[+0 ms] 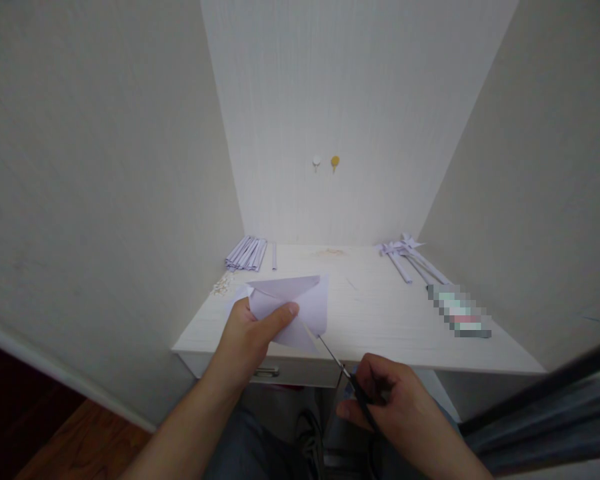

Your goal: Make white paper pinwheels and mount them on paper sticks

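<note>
My left hand [257, 330] pinches a pale lilac sheet of paper [313, 303], thumb on top, above the desk's front edge. The sheet has a folded flap and a slit running in from its lower right side. Scissors [363, 397] with black handles are gripped in my right hand [395, 393], just in front of the desk. Their blades point up and left, with the tips at the paper's lower right edge by the slit. The fingers under the sheet are hidden.
On the white desk [375, 320] lie several rolled paper sticks [247, 253], small white bits [223, 285] at left, and paper pinwheels on sticks [400, 257] at back right. A blurred-out phone-like object [460, 312] rests at right. Walls enclose three sides; a drawer handle [266, 372] faces me.
</note>
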